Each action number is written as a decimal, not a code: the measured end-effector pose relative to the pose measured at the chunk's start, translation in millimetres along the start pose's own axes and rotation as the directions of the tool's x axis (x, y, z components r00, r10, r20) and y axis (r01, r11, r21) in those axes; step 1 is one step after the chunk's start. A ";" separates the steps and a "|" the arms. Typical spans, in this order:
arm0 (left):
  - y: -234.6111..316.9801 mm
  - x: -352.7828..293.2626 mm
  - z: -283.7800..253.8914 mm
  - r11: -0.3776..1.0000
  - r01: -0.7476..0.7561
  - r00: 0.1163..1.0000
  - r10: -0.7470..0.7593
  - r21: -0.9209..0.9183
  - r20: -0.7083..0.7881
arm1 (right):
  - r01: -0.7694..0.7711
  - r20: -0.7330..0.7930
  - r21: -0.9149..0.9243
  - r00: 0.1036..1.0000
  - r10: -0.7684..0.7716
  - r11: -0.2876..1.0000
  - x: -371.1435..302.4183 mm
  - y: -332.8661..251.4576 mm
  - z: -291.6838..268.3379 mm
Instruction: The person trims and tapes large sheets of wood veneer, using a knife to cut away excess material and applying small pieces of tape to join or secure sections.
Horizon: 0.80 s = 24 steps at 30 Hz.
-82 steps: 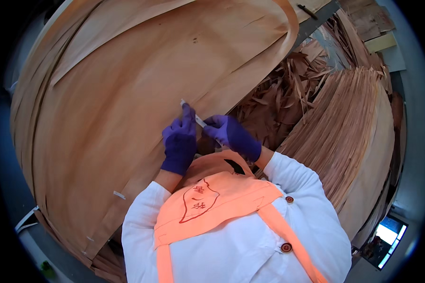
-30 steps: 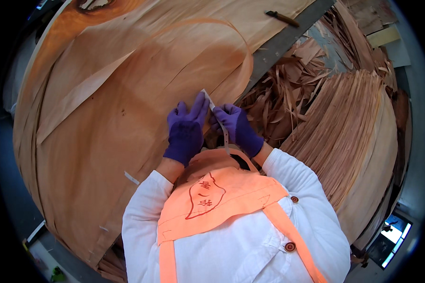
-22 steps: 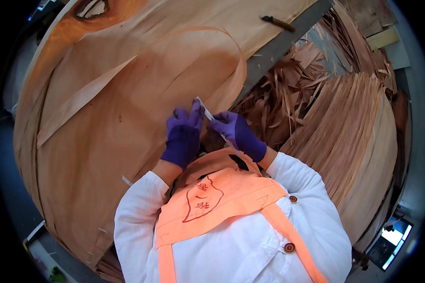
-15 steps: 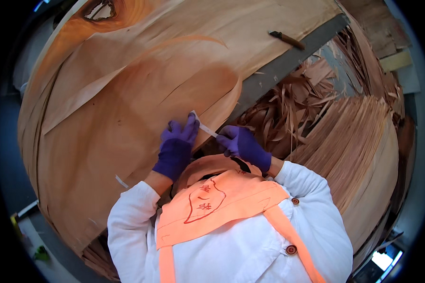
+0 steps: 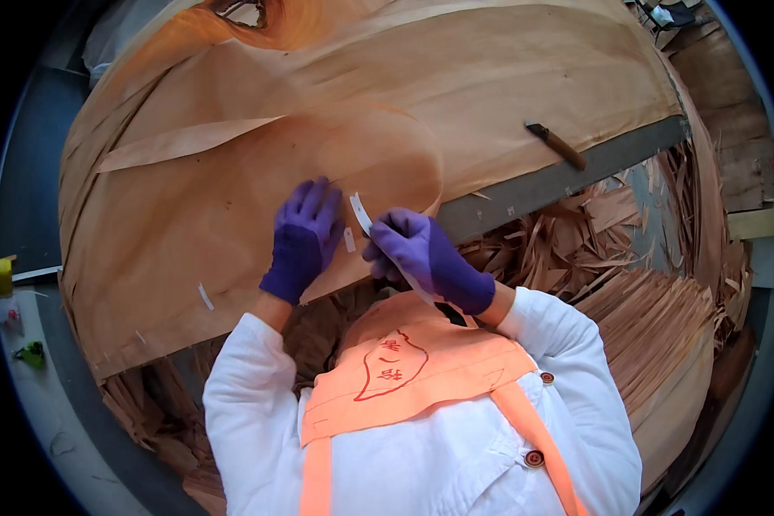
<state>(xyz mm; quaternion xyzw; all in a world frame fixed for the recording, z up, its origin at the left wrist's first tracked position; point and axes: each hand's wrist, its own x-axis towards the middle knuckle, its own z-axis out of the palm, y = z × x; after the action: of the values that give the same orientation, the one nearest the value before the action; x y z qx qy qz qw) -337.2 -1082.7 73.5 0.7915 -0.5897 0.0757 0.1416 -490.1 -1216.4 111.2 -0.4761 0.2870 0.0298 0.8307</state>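
Observation:
A large thin sheet of brown wood veneer (image 5: 189,249) covers most of the work surface in front of me. My left hand (image 5: 305,236), in a purple glove, lies on it with fingers stretched out. Just right of those fingers, a short piece of white tape (image 5: 349,240) sticks to the veneer near its front edge. My right hand (image 5: 417,254), gloved the same, is closed on a strip of white tape (image 5: 360,212), whose free end points up and away over the sheet. Another white piece of tape (image 5: 205,297) is on the veneer to the left.
A knife with a wooden handle (image 5: 561,148) lies on the veneer at the far right, beside a grey strip of table (image 5: 490,211). Torn veneer scraps (image 5: 568,236) and a stack of narrow veneer strips (image 5: 645,322) fill the right side. A yellow object (image 5: 3,277) is at the far left.
A short piece of tape now sits on the veneer between my hands. My left hand has moved off the tape and lies flat; my right still holds the strip. The view has shifted.

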 end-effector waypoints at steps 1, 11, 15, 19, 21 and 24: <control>-6.3 4.0 3.7 0.999 0.048 0.994 -0.050 -0.018 -0.099 | 0.058 -0.002 0.012 0.998 -0.058 0.998 8.4 -5.8 9.1; -34.5 8.2 42.6 0.973 0.015 0.991 -0.045 -0.230 -0.127 | -0.082 -0.215 -0.024 0.974 0.075 0.996 74.8 21.6 2.9; -29.4 6.5 43.1 0.992 -0.124 0.992 0.125 0.024 -0.035 | -0.077 -0.210 -0.053 0.976 0.064 0.996 71.6 24.0 6.1; -29.6 5.6 45.5 0.980 -0.147 0.989 0.146 0.132 0.018 | -0.093 -0.227 -0.195 0.973 0.048 0.976 65.3 14.9 7.7; -29.3 7.0 44.2 0.983 -0.147 0.989 0.144 0.114 0.034 | -0.088 -0.233 -0.322 0.972 0.011 0.943 64.8 11.3 8.4; -29.4 6.7 46.6 0.978 -0.149 0.989 0.146 0.149 0.030 | -0.151 -0.273 -0.494 0.962 0.012 0.857 59.8 -2.7 7.8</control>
<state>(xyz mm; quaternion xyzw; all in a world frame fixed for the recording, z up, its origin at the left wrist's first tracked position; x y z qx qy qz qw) -309.4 -1095.7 27.3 0.7547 -0.6407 0.1229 0.0697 -435.8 -1224.9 86.0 -0.6658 0.3955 0.0772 0.6280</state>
